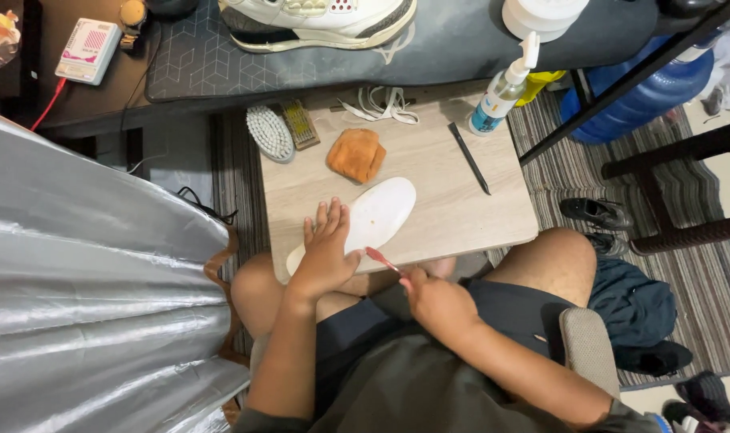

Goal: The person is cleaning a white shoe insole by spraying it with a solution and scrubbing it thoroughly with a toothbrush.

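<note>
While overhanging near bench (477, 216) edge: smooth white insole (373, 216), pinned by spread left hand (325, 256); right hand (437, 303) pinching red toothbrush (381, 259) beside insole. Bare wood beyond, right of fuzzy orange cloth (357, 154).

insole (373, 216) on small table (445, 216), near edge | left hand (326, 250) flat on insole's near end | right hand (437, 303) just right of it, holding toothbrush (383, 259) — head at insole's edge | cloth (357, 155) behind insole | brushes (281, 130) far-left corner | laces (381, 103) far edge | spray bottle (505, 87) far-right — pen-like tool (469, 158) beside it | shoe (317, 20) on desk behind
</note>
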